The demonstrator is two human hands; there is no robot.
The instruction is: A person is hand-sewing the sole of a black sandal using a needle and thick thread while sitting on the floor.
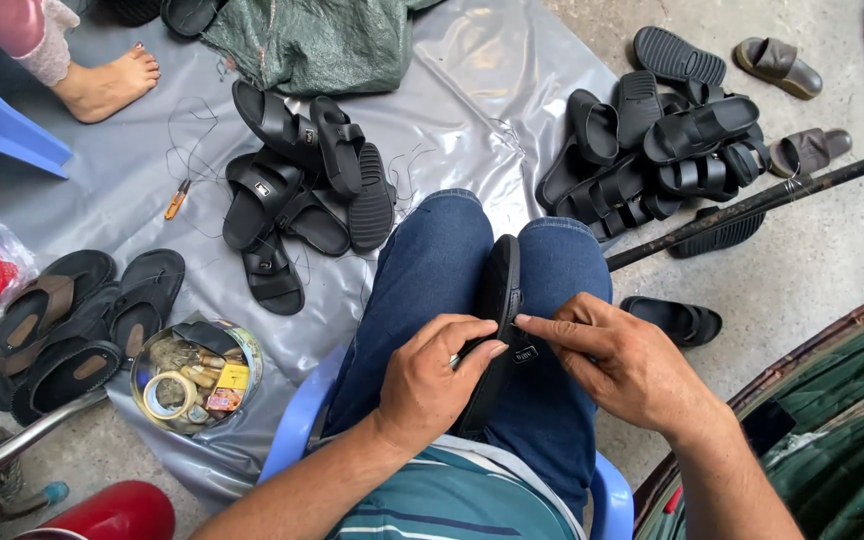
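Sandal: a black sandal [497,300] is stood on edge between the knees, clamped by blue-jeaned thighs.
Left hand: the left hand [432,375] is closed on the sandal's near edge; a small metal tool is partly seen in its fingers.
Right hand: the right hand [617,355] is pinched with thumb and forefinger on the sandal's strap.
Surroundings: black sandal piles [297,185] are spread on a grey plastic sheet [472,90]; a round tin of oddments [195,378] is set nearby.

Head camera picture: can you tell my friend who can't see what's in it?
A seated person in jeans grips a black sandal on edge between the knees, left hand and right hand both on it. Piles of black sandals lie on a grey plastic sheet, with a round tin of small supplies nearby.
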